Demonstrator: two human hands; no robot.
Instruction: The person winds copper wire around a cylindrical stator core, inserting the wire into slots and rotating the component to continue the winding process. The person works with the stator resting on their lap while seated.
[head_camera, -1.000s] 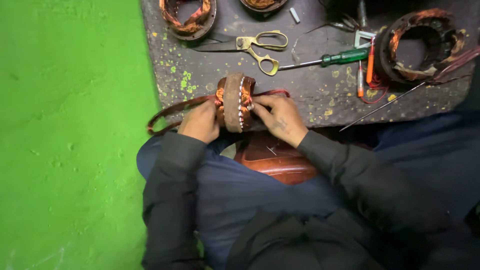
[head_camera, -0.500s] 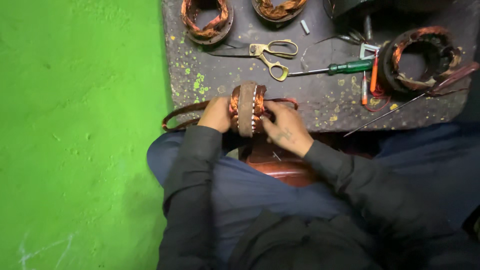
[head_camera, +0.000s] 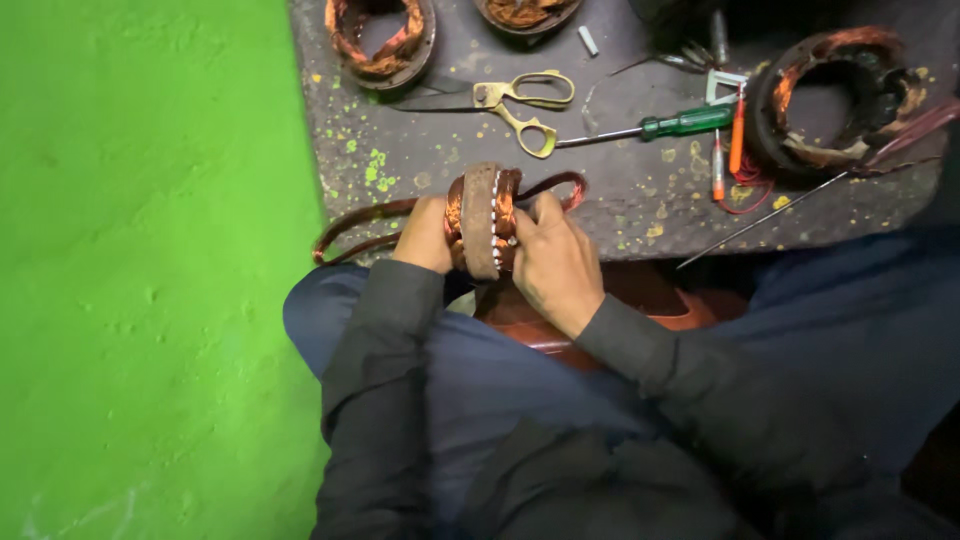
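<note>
The motor stator (head_camera: 483, 220), a ring of stacked metal with copper windings, stands on edge at the near rim of the paint-speckled work board (head_camera: 640, 205), clamped between the left hand (head_camera: 428, 236) at its 9 o'clock side and the right hand (head_camera: 553, 262) at its 3 o'clock side, fingers closed on it. Loose copper wire loops (head_camera: 365, 220) trail from the stator toward 9 o'clock. At 12 o'clock from the stator lie brass-handled scissors (head_camera: 520, 105); at 2 o'clock lies a green-handled screwdriver (head_camera: 660, 126), and further stators (head_camera: 840, 100) rest beyond.

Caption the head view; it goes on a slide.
Both hands, left and right, grip a stator at the bench edge.
</note>
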